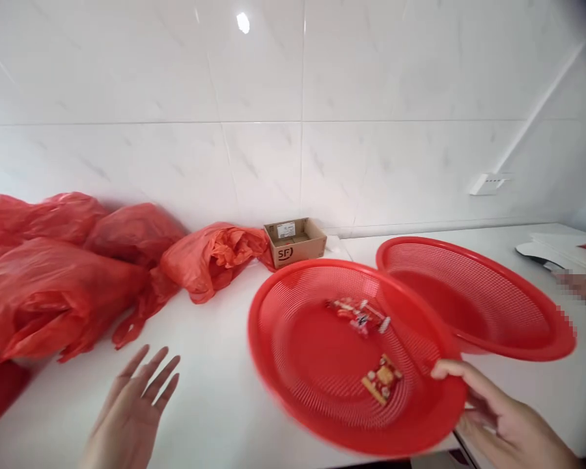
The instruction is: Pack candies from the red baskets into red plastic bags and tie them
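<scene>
My right hand [502, 417] grips the right rim of a round red plastic basket [303, 345], thumb over the inside edge. The basket is tilted toward me. Inside it lie a small red and gold piece [383, 379] and a little cluster of red, white and pink pieces [360, 316], too small to name. My left hand [131, 404] is raised over the white table at the lower left, fingers spread, holding nothing. Behind the held basket, on the right, a second red basket [469, 293] sits tilted; the first one overlaps its left side.
Several filled red plastic bags [53, 293] crowd the table's left side. A small open cardboard box [300, 251] stands by the tiled wall [371, 163]. At the right edge are white papers [561, 251] and part of another person's hand [583, 286]. A socket [488, 184] is on the wall.
</scene>
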The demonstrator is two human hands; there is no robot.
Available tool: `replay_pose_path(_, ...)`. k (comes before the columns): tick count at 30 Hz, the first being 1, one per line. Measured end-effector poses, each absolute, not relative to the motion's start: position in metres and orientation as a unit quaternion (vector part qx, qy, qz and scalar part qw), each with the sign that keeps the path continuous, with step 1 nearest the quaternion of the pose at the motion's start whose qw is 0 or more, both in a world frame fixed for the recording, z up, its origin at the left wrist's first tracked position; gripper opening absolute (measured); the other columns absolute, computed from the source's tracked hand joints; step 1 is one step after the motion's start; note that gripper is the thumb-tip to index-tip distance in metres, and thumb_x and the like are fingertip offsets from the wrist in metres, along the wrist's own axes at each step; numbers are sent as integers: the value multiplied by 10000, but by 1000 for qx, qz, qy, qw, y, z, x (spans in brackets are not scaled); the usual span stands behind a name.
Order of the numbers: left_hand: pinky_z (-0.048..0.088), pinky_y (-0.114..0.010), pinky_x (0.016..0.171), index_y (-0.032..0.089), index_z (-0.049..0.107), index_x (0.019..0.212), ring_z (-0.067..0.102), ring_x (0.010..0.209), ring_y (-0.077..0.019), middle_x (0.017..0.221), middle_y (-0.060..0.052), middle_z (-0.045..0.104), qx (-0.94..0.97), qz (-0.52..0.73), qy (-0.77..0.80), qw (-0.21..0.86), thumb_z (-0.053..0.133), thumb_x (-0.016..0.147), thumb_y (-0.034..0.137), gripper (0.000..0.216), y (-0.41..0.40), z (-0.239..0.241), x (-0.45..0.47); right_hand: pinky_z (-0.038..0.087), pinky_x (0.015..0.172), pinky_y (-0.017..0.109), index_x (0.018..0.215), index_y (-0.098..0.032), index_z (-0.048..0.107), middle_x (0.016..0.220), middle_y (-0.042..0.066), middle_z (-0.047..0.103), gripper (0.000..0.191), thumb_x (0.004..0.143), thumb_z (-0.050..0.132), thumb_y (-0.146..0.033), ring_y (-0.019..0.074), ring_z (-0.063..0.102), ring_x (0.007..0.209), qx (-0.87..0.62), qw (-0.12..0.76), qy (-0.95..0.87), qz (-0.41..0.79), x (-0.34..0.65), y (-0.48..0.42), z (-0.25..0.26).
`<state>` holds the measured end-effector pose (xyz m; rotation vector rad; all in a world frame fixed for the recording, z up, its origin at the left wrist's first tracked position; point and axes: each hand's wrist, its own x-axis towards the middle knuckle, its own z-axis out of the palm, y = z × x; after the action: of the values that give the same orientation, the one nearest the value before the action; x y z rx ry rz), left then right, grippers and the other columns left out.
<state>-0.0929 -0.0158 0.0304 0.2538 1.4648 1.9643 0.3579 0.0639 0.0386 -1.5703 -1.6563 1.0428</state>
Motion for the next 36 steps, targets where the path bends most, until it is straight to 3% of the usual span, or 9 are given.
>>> replay_pose_path(6, 298, -546, 1123, 309, 631, 1129, 501, 1266, -308, 1277, -29, 617, 141, 725, 572, 356, 718, 741, 493, 438, -12, 25, -84, 507, 503, 395, 1088, -351, 608, 803, 65, 701, 535, 663, 558, -672, 289, 653, 591, -721, 286, -622, 110, 362, 92, 22)
replay_pose_path(8, 317, -537, 1111, 299, 627, 1131, 490, 1276, -307, 1314, -38, 591, 152, 711, 586, 357, 703, 751, 518, 445, -14, 23, -84, 507, 489, 379, 1161, -319, 565, 786, 71, 705, 577, 694, 554, -656, 272, 644, 561, -717, 313, -610, 128, 344, 90, 19)
replay_pose_path(11, 350, -520, 1089, 300, 616, 1137, 481, 1283, -303, 1332, -40, 574, 165, 692, 608, 353, 688, 762, 528, 445, -16, 20, -85, 547, 543, 345, 1356, -264, 413, 815, 79, 723, 665, 798, 543, -599, 219, 642, 535, -660, 400, -583, 252, 301, 74, 8)
replay_pose_path(13, 365, -509, 1076, 298, 603, 1147, 480, 1282, -301, 1337, -43, 565, 173, 683, 616, 352, 677, 770, 532, 449, -16, 16, -86, 569, 596, 325, 1369, -253, 398, 898, 86, 725, 621, 849, 524, -569, 185, 638, 554, -593, 427, -597, 332, 267, 61, 0)
replay_pose_path(18, 375, -492, 1062, 293, 565, 1174, 479, 1273, -291, 1360, -51, 533, 190, 664, 626, 362, 639, 794, 551, 465, -18, 2, -87, 583, 723, 294, 1113, -279, 619, 1146, 73, 666, 283, 916, 491, -436, 188, 675, 874, -413, 308, -768, 380, 186, 73, 2)
replay_pose_path(21, 379, -477, 1054, 300, 550, 1184, 481, 1269, -282, 1368, -44, 523, 197, 650, 639, 362, 605, 815, 552, 451, -24, -5, -86, 569, 807, 338, 1067, -272, 660, 1390, 72, 508, 256, 935, 457, -354, 222, 605, 1117, -348, 276, -833, 330, 133, 112, 15)
replay_pose_path(26, 385, -442, 1034, 301, 576, 1148, 507, 1242, -285, 1334, -43, 552, 245, 628, 673, 304, 597, 809, 539, 415, -24, -5, -83, 461, 972, 505, 1201, -200, 617, 1558, 103, 262, 336, 879, 527, -233, 322, 463, 1271, -327, 284, -887, 162, 37, 191, 32)
replay_pose_path(31, 449, -393, 950, 250, 632, 1081, 560, 1169, -276, 1244, -85, 611, 367, 595, 639, 322, 577, 846, 453, 316, 21, 1, -86, 416, 1020, 486, 1318, -134, 534, 1435, 141, 459, 442, 879, 485, -153, 300, 481, 1232, -296, 309, -894, 135, -6, 199, 48)
replay_pose_path(36, 507, -431, 898, 160, 608, 1138, 606, 1063, -249, 1190, -85, 620, 376, 609, 610, 340, 564, 909, 347, 299, 89, 4, -97, 484, 942, 362, 1218, -240, 622, 1177, 53, 644, 329, 917, 490, -230, 207, 567, 1059, -170, 380, -888, 194, 25, 133, 40)
